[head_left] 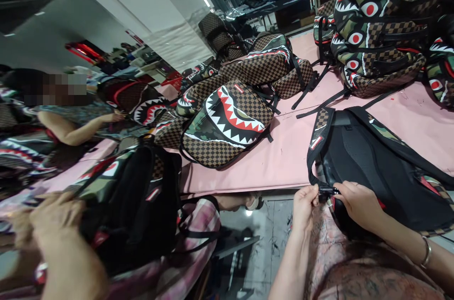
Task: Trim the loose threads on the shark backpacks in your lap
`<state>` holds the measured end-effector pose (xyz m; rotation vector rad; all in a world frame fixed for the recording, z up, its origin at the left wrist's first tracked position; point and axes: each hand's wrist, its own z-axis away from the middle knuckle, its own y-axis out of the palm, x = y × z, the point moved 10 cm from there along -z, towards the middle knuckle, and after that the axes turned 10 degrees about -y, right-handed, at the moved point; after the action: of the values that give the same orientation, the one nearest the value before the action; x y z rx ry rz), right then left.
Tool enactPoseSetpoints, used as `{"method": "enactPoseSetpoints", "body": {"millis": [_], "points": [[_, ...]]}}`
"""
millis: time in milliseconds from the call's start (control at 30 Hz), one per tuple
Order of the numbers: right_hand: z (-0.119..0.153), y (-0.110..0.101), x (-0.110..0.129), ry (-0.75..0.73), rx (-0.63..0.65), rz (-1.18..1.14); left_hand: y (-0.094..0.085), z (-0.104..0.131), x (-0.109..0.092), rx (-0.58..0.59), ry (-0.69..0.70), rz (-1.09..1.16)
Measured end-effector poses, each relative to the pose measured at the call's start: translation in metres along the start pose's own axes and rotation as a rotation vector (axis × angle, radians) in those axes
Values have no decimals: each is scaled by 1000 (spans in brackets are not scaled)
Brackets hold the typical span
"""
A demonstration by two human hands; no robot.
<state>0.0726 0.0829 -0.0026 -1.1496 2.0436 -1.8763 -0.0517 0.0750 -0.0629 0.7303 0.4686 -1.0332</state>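
Beside pink table (287,163), left hand (305,201) and right hand (358,203) pinch black strap (325,191) of backpack (365,163)

Left hand (303,200), right hand (360,203) close together, both curled, seemingly pinching; left forearm (293,260) steep, right forearm (399,238) slanted

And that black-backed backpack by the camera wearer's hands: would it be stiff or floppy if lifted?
The black-backed backpack is probably light for its size, as it looks fairly flat. Its contoured, padded-looking back panel may keep some shape. The red-labelled shoulder strap would likely flop, since it bends in a curve.
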Motion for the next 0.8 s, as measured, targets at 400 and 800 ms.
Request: {"method": "enactPoseSetpoints", "body": {"millis": [400,800], "points": [[-8,38,-14,255,146,-1120,2,-5,6,47,-70,29],[64,-44,-89,406,-191,-749,-7,21,-67,-246,706,-982]]}}
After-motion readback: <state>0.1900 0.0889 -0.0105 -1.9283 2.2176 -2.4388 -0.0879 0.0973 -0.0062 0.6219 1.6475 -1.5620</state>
